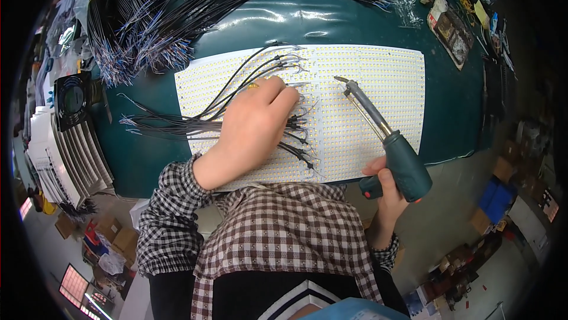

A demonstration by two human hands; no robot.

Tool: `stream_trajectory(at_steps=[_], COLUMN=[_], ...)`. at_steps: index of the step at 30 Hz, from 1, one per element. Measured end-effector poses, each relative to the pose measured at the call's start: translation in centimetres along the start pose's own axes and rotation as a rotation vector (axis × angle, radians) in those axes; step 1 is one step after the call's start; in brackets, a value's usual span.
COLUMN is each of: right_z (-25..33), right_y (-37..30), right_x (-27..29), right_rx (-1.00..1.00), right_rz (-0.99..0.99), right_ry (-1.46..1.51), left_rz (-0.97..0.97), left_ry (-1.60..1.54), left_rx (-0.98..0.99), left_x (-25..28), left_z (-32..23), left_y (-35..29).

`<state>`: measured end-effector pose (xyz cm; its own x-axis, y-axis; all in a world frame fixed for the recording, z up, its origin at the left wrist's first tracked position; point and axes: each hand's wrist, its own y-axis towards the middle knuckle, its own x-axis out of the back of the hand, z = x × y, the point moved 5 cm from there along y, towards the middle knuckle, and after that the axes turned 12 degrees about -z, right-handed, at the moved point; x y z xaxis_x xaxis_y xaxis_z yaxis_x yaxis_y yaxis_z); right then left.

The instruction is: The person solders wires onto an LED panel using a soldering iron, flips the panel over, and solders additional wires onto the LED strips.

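Note:
A white sheet of LED panels, covered in rows of small yellowish dots, lies on the green table. My left hand rests over its left half, fingers curled together on a black cable; the fingertips are partly hidden. Several black cables with stripped, thin wire ends run beneath and beside this hand, their right ends lined up near the panel's middle seam. At the panel's lower right, my right hand grips the dark green handle of a gun-shaped soldering iron. Its tip points up and left, over the panel just right of the seam.
A big heap of black cables with bared ends covers the table's far left. Along the left edge are a small black fan and stacked white panels. A dirty, dark-stained tray and tools lie at the far right.

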<state>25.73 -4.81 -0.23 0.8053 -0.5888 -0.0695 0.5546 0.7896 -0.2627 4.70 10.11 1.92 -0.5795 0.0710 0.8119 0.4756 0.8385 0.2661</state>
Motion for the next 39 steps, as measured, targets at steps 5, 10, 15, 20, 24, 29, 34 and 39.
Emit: stream_trajectory(at_steps=[5,10,15,20,24,29,34,39], right_z=[0.4,-0.1,-0.6,-0.4,-0.5,0.1,0.0,0.0], right_y=[0.0,-0.1,-0.1,-0.1,-0.3,-0.6,-1.0,-1.2], right_x=[-0.1,0.3,0.6,0.3,0.4,-0.1,0.0,-0.4], right_rx=[0.001,0.012,0.020,0.028,0.006,-0.032,-0.010,-0.052], right_rz=[-0.041,-0.047,-0.021,-0.003,-0.019,-0.021,-0.019,-0.006], right_ry=[0.027,0.053,0.021,0.037,0.008,-0.068,-0.116,-0.081], left_rz=[0.044,0.077,0.099,0.056,0.039,0.094,0.068,0.123], left_ry=[-0.150,-0.270,-0.335,-0.360,-0.392,-0.300,-0.280,-0.231], left_rx=[0.023,0.075,0.236,0.359,0.402,0.374,0.356,0.365], left_x=[0.1,-0.4,-0.9,-1.8,-2.0,-2.2,-2.2,-2.4], left_z=[0.2,0.6,1.1,2.0,2.1,1.9,2.0,1.9], left_y=[0.6,0.4,0.9,1.3,1.8,2.0,1.9,2.3])
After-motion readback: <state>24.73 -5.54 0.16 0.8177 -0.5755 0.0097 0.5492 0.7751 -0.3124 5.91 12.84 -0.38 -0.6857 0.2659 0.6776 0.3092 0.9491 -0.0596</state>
